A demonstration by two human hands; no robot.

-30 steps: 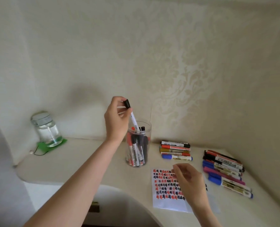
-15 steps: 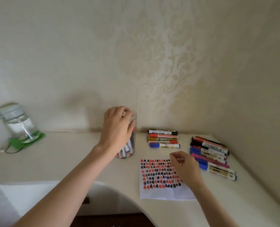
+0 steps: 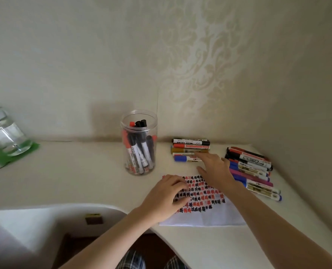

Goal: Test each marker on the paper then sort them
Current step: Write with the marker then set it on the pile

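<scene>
— Where are your hands?

— Your left hand [image 3: 166, 197] lies palm down on the left part of the paper [image 3: 200, 214], fingers loosely curled, with nothing in it. Your right hand [image 3: 214, 169] reaches forward over the paper's far edge with its fingers stretched out; the forefinger tip touches the small stack of markers [image 3: 190, 150] at the back edge of the bench [image 3: 74, 181]. It has hold of nothing.

— And the jar?

— The clear jar [image 3: 139, 146] stands upright near the bench's back edge, left of that small stack and apart from both of your hands. It holds a bunch of markers standing on end and leaning, some with black caps and some with red.

— Where are the rest?

— The small stack has four markers lying side by side: black, red, gold and blue. A larger row of markers [image 3: 252, 169] lies toward the right edge of the bench, just beside your right wrist. The paper is covered with rows of red and black test marks. A water bottle [image 3: 4, 133] stands on a green mat [image 3: 13, 154] at the far left edge.
</scene>
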